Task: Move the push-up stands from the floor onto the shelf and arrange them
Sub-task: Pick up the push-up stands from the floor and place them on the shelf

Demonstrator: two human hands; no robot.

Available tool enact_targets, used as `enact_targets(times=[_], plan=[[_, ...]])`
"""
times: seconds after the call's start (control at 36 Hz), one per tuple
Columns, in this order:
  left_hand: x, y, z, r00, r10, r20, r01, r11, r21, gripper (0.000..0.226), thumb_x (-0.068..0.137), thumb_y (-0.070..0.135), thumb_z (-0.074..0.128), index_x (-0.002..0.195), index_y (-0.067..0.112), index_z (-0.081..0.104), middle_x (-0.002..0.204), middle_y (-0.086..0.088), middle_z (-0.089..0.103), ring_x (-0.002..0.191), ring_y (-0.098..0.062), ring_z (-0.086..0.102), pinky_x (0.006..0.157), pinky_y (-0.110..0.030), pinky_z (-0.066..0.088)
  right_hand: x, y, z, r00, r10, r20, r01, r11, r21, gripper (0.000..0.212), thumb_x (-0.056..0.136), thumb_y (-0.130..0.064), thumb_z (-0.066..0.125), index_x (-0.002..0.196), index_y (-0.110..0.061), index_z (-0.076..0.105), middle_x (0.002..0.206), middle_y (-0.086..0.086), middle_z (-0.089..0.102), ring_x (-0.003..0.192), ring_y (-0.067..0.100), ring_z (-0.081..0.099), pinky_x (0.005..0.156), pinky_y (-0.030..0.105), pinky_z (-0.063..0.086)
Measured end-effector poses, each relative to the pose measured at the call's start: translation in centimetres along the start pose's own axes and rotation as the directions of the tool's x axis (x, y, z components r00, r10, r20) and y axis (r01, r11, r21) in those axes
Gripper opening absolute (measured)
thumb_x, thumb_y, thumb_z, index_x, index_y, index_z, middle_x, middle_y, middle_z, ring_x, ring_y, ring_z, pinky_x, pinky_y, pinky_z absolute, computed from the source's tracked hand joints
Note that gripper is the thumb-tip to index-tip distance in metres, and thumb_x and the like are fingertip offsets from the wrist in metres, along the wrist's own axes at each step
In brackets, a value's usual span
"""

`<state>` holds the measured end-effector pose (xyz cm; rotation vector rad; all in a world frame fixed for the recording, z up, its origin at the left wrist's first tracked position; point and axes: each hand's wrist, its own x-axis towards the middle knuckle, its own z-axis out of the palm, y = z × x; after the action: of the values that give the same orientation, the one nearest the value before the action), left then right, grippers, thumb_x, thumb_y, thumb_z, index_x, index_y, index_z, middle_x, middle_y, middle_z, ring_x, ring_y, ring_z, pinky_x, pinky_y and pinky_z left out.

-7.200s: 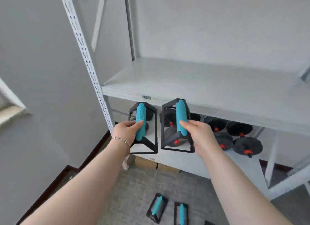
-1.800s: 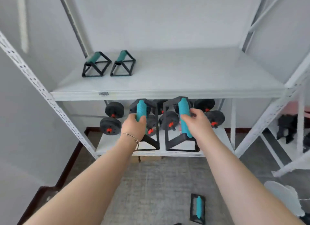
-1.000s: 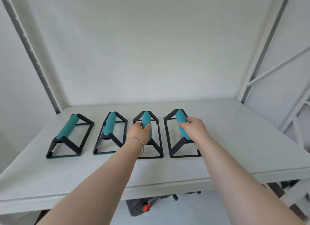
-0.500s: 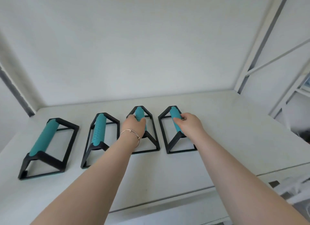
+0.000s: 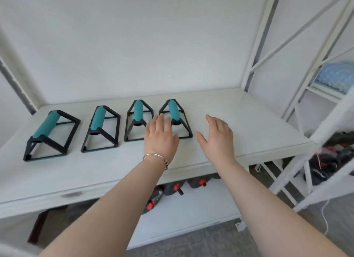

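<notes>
1. Head view: I have four push-up stands in a row on the shelf (image 5: 249, 122), set toward its back. The far-left stand (image 5: 50, 135) and the second stand (image 5: 101, 128) sit well apart from my hands; the third stand (image 5: 138, 120) and the fourth stand (image 5: 175, 118) are closest to them.

2. My left hand (image 5: 160, 139) hovers in front of the third and fourth stands, fingers spread and slack, grasping nothing. It partly hides the near base rails of both, so I cannot tell whether it touches either.

3. My right hand (image 5: 216, 137) is over bare shelf just right of the fourth stand, palm open, fingers loose, holding nothing.

4. Handling, as I judge it: each stand is a stiff black frame with a ribbed teal grip on top. They look light enough for one hand and not fragile. The teal grip is the place to take hold; its texture should resist slipping, and the wide base should keep a stand steady when set down.

5. Dumbbells (image 5: 173, 188) lie on the lower tier. No floor stands show here, so I cannot tell whether more remain.
</notes>
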<state>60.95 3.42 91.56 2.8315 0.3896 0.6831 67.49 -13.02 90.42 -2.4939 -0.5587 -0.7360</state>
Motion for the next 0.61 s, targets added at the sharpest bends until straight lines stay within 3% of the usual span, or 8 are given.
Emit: enact_targets(times=[0.31, 0.44, 0.61], plan=[[-14.9, 9.6, 2.9, 0.996, 0.036, 0.079, -0.036, 0.999, -0.007, 0.062, 0.092, 0.036, 0.055, 0.144, 0.007, 0.039, 0.153, -0.016, 0.036, 0.146, -0.033, 0.025, 0.119, -0.047, 0.023, -14.5, 8.8, -6.3, 0.999, 0.043, 0.004, -0.043, 0.999, 0.022, 0.053, 0.088, -0.04, 0.057, 0.132, -0.009, 0.053, 0.124, 0.01, 0.062, 0.118, 0.031, 0.055, 0.101, 0.045, 0.042], [-21.9, 11.9, 6.2, 0.969, -0.012, 0.249, 0.015, 1.0, -0.009, 0.065, 0.093, 0.04, 0.053, 0.147, 0.011, 0.033, 0.156, -0.012, 0.029, 0.148, -0.029, 0.018, 0.12, -0.044, 0.02, -22.4, 12.8, -6.9, 0.981, 0.154, 0.114, -0.16, 0.986, 0.04, 0.056, 0.087, -0.036, 0.063, 0.133, -0.008, 0.051, 0.124, 0.013, 0.061, 0.116, 0.033, 0.054, 0.096, 0.046, 0.045], [-29.9, 12.7, 11.1, 0.873, -0.058, 0.483, 0.039, 0.998, 0.05, 0.064, 0.097, 0.041, 0.045, 0.149, 0.011, 0.025, 0.159, -0.013, 0.022, 0.148, -0.03, 0.014, 0.12, -0.042, 0.016, -32.1, 16.3, -5.7, 0.922, 0.277, 0.27, -0.282, 0.959, -0.022, 0.055, 0.088, -0.038, 0.063, 0.133, -0.008, 0.051, 0.123, 0.014, 0.06, 0.113, 0.033, 0.055, 0.093, 0.045, 0.047]])
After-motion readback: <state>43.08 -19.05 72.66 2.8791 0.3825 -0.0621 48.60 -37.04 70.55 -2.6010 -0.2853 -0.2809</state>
